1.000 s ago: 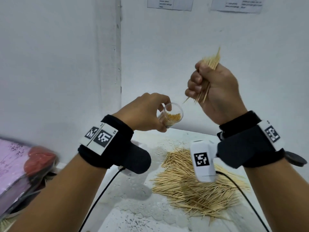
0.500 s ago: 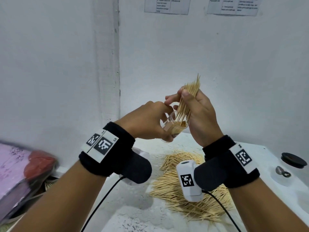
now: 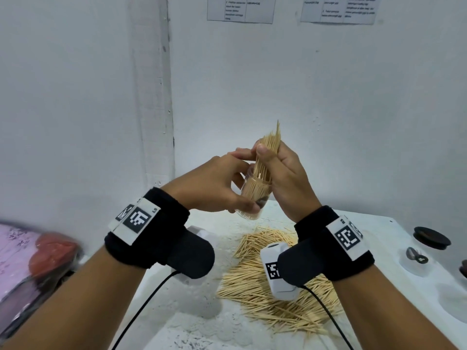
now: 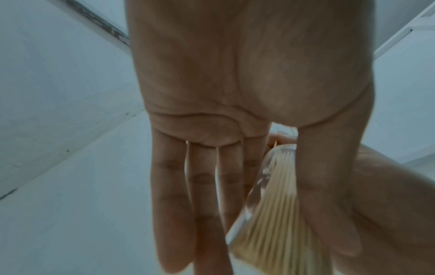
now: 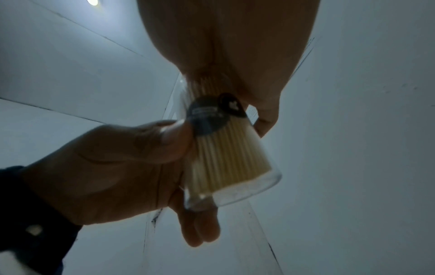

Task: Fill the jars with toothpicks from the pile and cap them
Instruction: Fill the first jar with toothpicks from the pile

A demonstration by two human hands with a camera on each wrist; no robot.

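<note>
Toothpicks (image 3: pixel 268 145) stand in a tight bundle pinched between the thumb and fingers of the right hand (image 3: pixel 285 180), their lower ends pushed down into the mouth of a clear jar (image 3: pixel 254 195) and their tips sticking up above the thumb. The left hand (image 3: pixel 214 184) grips the jar from the side, thumb across its front near a dark label and fingers behind it, holding it in the air above the table (image 3: pixel 379 238) with its mouth tilted up and a little away. In the right wrist view the jar (image 5: pixel 226 158) is seen from below, already packed with upright toothpicks, with the left thumb pressed on its wall just beside the dark label (image 5: pixel 212 115). In the left wrist view the left fingers (image 4: pixel 200 186) lie fairly straight along the jar (image 4: pixel 270 195) while the thumb closes on its other side. Below the hands, a loose pile (image 3: pixel 265 281) of toothpicks is spread over the white table. At the right edge of the table, well apart from the pile, lies a black round cap (image 3: pixel 432 237), and nearer the camera sits a small dark object (image 3: pixel 415 256) too small to make out. Two printed sheets (image 3: pixel 240 8) hang on the white wall behind.
</note>
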